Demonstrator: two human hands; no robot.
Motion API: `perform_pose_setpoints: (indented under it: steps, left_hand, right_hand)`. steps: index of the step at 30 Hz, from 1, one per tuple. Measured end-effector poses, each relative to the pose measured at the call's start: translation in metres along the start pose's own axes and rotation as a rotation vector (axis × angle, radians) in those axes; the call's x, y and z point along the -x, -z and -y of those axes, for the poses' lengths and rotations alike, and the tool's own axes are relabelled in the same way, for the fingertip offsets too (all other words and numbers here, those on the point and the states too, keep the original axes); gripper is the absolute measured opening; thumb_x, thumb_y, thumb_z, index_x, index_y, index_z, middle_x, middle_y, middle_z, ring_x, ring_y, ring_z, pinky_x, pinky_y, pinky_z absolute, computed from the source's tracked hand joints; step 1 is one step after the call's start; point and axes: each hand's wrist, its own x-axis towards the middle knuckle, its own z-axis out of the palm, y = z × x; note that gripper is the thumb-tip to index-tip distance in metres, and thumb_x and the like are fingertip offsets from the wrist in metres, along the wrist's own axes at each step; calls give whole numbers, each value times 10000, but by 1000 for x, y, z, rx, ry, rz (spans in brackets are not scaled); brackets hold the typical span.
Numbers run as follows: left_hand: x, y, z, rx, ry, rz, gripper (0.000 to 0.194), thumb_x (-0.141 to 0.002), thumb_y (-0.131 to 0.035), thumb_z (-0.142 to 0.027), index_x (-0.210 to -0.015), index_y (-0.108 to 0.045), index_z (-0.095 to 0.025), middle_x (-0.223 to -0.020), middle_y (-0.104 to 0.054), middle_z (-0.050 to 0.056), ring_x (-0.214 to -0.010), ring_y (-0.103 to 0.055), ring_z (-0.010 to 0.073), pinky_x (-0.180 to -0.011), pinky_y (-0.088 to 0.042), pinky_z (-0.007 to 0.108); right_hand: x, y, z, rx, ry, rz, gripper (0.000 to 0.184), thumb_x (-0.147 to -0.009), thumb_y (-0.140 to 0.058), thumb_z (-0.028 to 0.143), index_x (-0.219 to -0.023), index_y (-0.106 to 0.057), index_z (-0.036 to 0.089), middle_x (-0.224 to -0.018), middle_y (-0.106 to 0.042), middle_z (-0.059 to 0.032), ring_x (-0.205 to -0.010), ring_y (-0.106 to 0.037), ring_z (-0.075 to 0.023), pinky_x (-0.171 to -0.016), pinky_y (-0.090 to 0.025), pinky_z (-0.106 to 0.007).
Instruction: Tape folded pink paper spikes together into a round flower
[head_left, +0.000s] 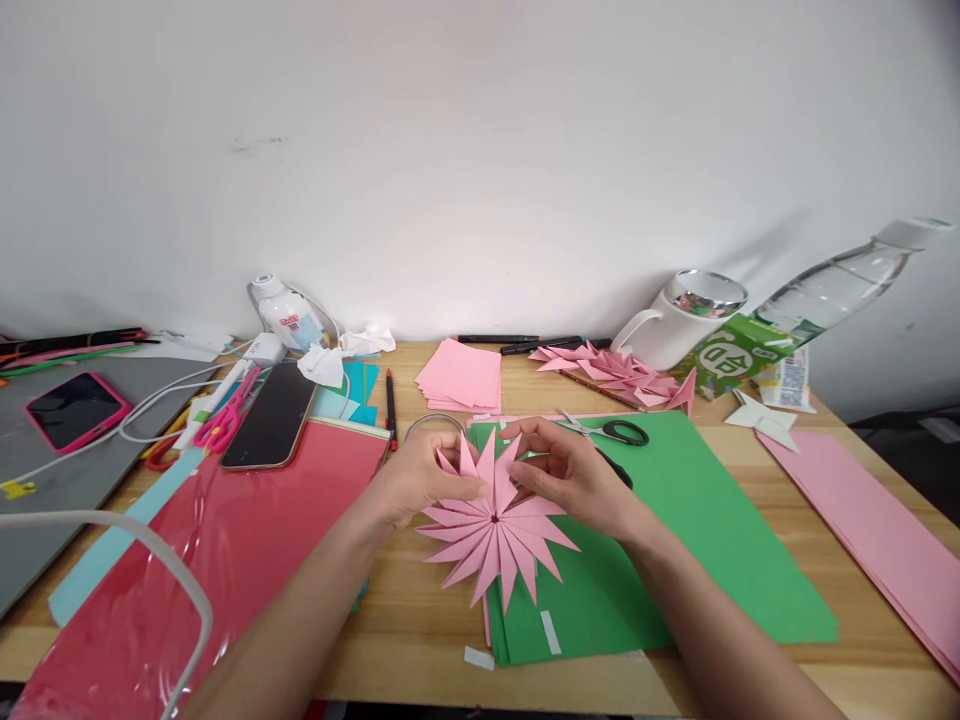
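A many-pointed pink folded-paper star (501, 555) is held between my two hands, over the left part of a stack of green paper (697, 520). My left hand (424, 475) pinches its upper left points between thumb and fingers. On the upper right, my right hand (574, 475) has thumb and fingers closed around another pink point. The points fan out around a small hole at the centre. Scissors with black handles (626, 432) lie on the green paper just behind my right hand, one handle partly covered by it.
Behind stand a stack of pink squares (460, 375), a pile of folded pink pieces (615, 375), a white mug (675, 325) and a tilted bottle (840, 280). At left lie a phone (271, 415), pink scissors (225, 420) and a red plastic-wrapped pack (300, 520). Pink strips (877, 540) lie right.
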Motion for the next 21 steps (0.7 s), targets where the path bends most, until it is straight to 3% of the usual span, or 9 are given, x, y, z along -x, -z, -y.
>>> perform_pose_setpoints:
  steps: [6, 11, 21]
  left_hand:
    - [0, 1, 1, 11, 5, 6, 286, -525, -786, -175, -581, -507, -150, -465, -483, -89, -428, -407, 46, -440, -304, 179]
    - [-1, 1, 2, 19, 2, 7, 312, -502, -817, -225, -586, -528, -146, -456, -459, -93, -424, -392, 47, -445, -307, 186]
    - [-2, 1, 4, 0, -28, 13, 351, -492, -829, -268, -575, -513, -141, -475, -455, -87, -432, -374, 39, -438, -287, 180]
  right_hand:
    - [1, 0, -1, -3, 22, 20, 307, -776, -696, 293, -1004, -507, 213, -789, -495, 47, -622, -601, -78, -585, -506, -222]
    - [1, -1, -4, -48, -8, 45, 489, -652, -805, 251, -1011, -473, 242, -824, -578, 33, -706, -623, -118, -659, -522, -264]
    - [0, -4, -5, -91, -60, -2, 541, -577, -847, 256, -968, -474, 229, -763, -599, 44, -651, -631, -119, -656, -532, -280]
